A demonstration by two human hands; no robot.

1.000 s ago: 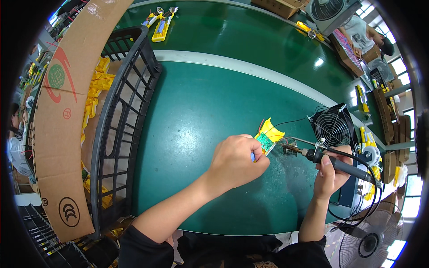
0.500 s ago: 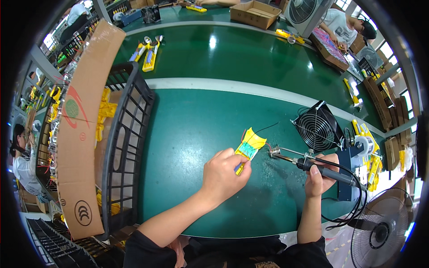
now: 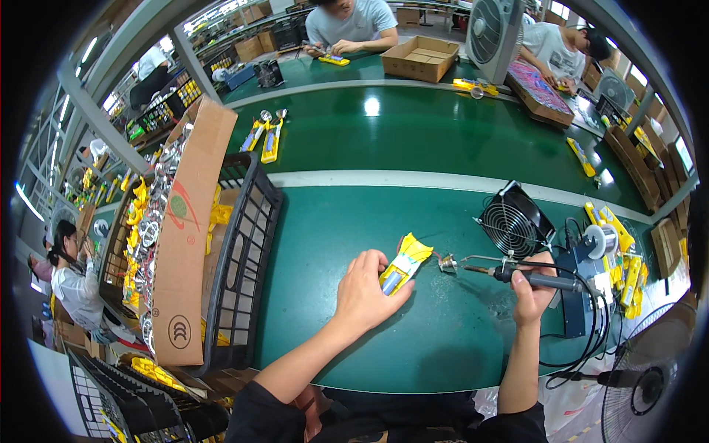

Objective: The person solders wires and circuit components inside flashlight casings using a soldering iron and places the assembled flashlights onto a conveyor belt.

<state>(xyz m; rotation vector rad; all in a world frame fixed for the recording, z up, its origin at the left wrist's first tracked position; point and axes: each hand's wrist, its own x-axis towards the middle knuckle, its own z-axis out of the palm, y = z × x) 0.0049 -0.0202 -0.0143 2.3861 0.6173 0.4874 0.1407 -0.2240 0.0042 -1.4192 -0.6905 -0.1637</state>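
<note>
My left hand (image 3: pixel 365 292) is closed round the sides of a yellow plastic housing (image 3: pixel 416 249), thumb on the near side and fingers on the far side. A blue-grey cylindrical cell (image 3: pixel 391 283) shows inside it. Thin wires run from the housing's flared end toward a small round metal part (image 3: pixel 447 263) on the bench. My right hand (image 3: pixel 532 294) grips a soldering iron (image 3: pixel 546 280) by its dark handle. Its tip points left at the metal part, seemingly just short of touching; a thin metal guide tube runs above the shaft.
A black fan (image 3: pixel 513 221) stands beyond the iron. Right of it are a solder spool (image 3: pixel 602 239) on a blue box (image 3: pixel 572 299) and looping cables. A black crate (image 3: pixel 251 258) with a cardboard flap (image 3: pixel 188 244) borders the left. Co-workers sit across the green belt (image 3: pixel 354 133).
The view has tilted upward, bringing a co-worker across the belt into sight. My left fingers have shifted from a pinch to straddling the housing. The iron's tip has drawn slightly right of the metal part.
</note>
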